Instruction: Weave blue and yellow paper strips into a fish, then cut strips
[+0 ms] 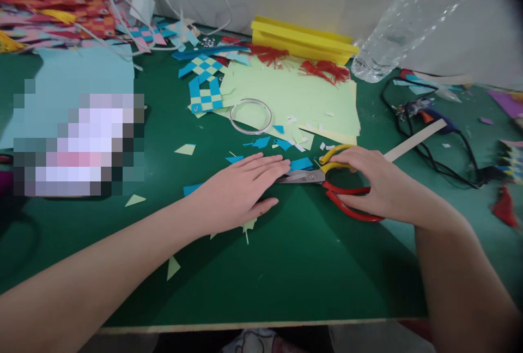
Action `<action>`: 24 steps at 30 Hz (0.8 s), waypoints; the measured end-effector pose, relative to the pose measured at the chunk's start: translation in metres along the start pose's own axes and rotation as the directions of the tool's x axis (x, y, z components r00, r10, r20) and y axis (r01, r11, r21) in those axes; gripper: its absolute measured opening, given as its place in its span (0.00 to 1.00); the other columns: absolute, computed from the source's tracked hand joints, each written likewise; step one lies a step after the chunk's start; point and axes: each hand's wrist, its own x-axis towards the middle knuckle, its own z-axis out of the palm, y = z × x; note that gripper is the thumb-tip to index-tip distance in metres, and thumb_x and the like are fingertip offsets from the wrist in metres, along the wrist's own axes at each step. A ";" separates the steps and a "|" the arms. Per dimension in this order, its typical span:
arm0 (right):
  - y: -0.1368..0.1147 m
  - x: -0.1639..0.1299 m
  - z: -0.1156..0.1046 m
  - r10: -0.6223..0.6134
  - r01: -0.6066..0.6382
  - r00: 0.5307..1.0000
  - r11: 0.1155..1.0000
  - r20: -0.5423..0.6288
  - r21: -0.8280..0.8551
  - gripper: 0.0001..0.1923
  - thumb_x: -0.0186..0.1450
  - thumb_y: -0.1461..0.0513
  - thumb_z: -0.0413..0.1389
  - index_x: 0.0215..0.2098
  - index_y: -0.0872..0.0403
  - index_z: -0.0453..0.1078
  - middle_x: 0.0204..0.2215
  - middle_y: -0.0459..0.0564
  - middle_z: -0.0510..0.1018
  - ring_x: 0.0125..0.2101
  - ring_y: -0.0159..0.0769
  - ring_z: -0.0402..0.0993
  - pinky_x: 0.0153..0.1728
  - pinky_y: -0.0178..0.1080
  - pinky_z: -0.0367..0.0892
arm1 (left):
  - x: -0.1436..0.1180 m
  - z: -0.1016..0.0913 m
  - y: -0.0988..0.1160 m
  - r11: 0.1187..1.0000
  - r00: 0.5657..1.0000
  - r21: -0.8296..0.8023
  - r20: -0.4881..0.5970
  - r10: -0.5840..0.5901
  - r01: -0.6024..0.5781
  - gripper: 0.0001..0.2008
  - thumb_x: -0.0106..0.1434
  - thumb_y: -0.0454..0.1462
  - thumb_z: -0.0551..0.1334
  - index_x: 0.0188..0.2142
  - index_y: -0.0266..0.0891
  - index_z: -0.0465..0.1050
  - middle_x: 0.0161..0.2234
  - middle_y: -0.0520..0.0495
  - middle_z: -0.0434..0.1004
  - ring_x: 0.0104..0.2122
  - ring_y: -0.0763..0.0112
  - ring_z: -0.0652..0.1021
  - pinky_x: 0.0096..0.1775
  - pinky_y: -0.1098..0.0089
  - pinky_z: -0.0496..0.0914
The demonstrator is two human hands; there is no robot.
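My left hand (239, 189) lies flat, palm down, on the green table (286, 266), fingers stretched toward the blades of a pair of scissors (310, 177). Blue and pale yellow paper scraps poke out around it. My right hand (378, 184) rests over the scissors' handles, one yellow and one red, and grips them. A pale paper strip (417, 139) runs out from under the right hand toward the upper right. What lies beneath the left palm is hidden.
A light green sheet (286, 97) with a clear tape ring (250, 116) lies behind the hands. Woven blue-and-yellow paper pieces (204, 83), a yellow block (300, 40), a plastic bottle (408, 15), black cables (441, 146) and a glue gun sit further back.
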 end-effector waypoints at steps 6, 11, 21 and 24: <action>0.000 0.001 0.002 -0.004 0.004 1.000 1.000 0.013 -0.005 0.25 0.61 0.47 0.58 0.52 0.48 0.66 0.54 0.54 0.73 0.54 0.52 0.69 0.53 0.56 0.64 | 0.001 -0.001 0.000 1.000 1.000 -0.016 0.002 -0.015 0.015 0.26 0.72 0.41 0.53 0.66 0.36 0.52 0.66 0.42 0.59 0.66 0.64 0.60 0.66 0.60 0.54; 0.001 0.001 0.002 -0.007 0.007 1.000 1.000 0.016 -0.010 0.25 0.61 0.46 0.58 0.52 0.47 0.66 0.54 0.54 0.73 0.54 0.52 0.69 0.53 0.56 0.63 | 0.001 -0.001 0.001 1.000 1.000 0.004 0.006 -0.010 0.010 0.27 0.72 0.41 0.53 0.66 0.34 0.52 0.66 0.43 0.58 0.66 0.65 0.60 0.67 0.61 0.53; 0.001 0.000 0.000 -0.003 0.003 0.999 1.000 0.033 -0.006 0.25 0.60 0.47 0.59 0.52 0.47 0.67 0.53 0.54 0.73 0.53 0.52 0.69 0.51 0.55 0.64 | 0.001 -0.001 0.001 1.000 1.000 0.017 0.002 -0.007 0.007 0.26 0.72 0.42 0.53 0.66 0.34 0.53 0.66 0.42 0.59 0.66 0.65 0.60 0.67 0.59 0.54; 0.001 0.000 0.001 -0.002 0.003 1.000 1.000 0.024 -0.009 0.24 0.61 0.46 0.58 0.52 0.47 0.66 0.54 0.53 0.73 0.53 0.52 0.70 0.52 0.55 0.64 | 0.001 0.000 0.000 1.000 1.000 0.014 -0.007 -0.001 0.002 0.26 0.72 0.42 0.53 0.66 0.35 0.52 0.66 0.42 0.60 0.66 0.65 0.60 0.66 0.59 0.54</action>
